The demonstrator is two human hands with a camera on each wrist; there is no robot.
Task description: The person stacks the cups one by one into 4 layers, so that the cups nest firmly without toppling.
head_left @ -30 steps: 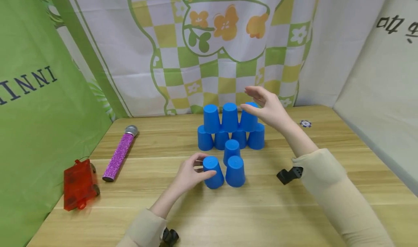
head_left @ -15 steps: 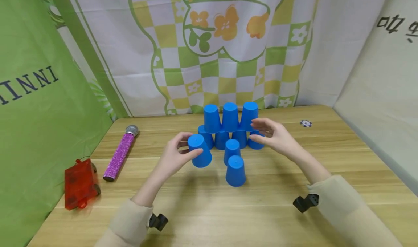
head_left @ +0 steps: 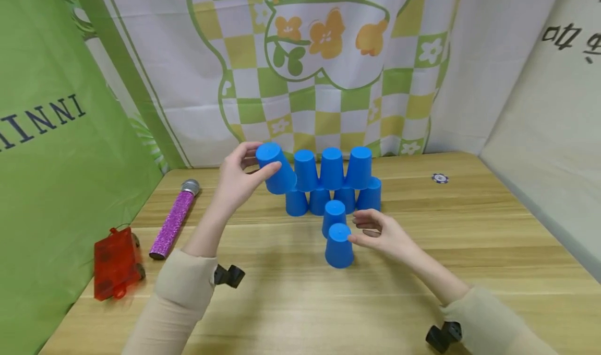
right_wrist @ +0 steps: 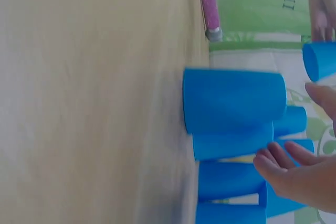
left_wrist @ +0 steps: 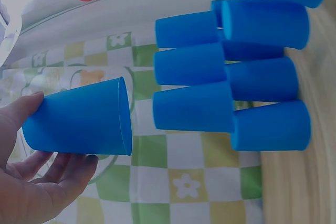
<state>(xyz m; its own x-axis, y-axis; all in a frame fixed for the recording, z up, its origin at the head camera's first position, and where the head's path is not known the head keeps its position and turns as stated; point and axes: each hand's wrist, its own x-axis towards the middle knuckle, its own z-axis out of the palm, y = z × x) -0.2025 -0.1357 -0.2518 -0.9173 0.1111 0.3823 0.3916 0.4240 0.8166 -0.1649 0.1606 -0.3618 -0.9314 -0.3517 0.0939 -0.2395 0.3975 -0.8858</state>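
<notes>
My left hand [head_left: 233, 180] grips a blue cup [head_left: 278, 175] between thumb and fingers. The cup is mouth down, slightly tilted, in the air beside the left end of a stack. That stack has three upside-down blue cups [head_left: 332, 168] on top of a bottom row of several more [head_left: 296, 203]. My right hand [head_left: 387, 236] is beside a front blue cup [head_left: 339, 250], fingers loosely bent and thumb near its rim. In the right wrist view a gap shows between the fingers and this cup [right_wrist: 233, 100]. Another blue cup [head_left: 332, 218] stands just behind it.
On the left of the wooden table [head_left: 281, 313] lie a purple glitter microphone [head_left: 173, 222] and a red toy-like block with wheels [head_left: 117, 263]. A poker chip [head_left: 440, 178] lies at the back right. A patterned curtain [head_left: 324, 104] hangs behind the stack.
My left hand has lifted the cup off the table from beside the front cup, up and leftward to the stack's upper row. My right hand has come down from the stack to the front cup.
</notes>
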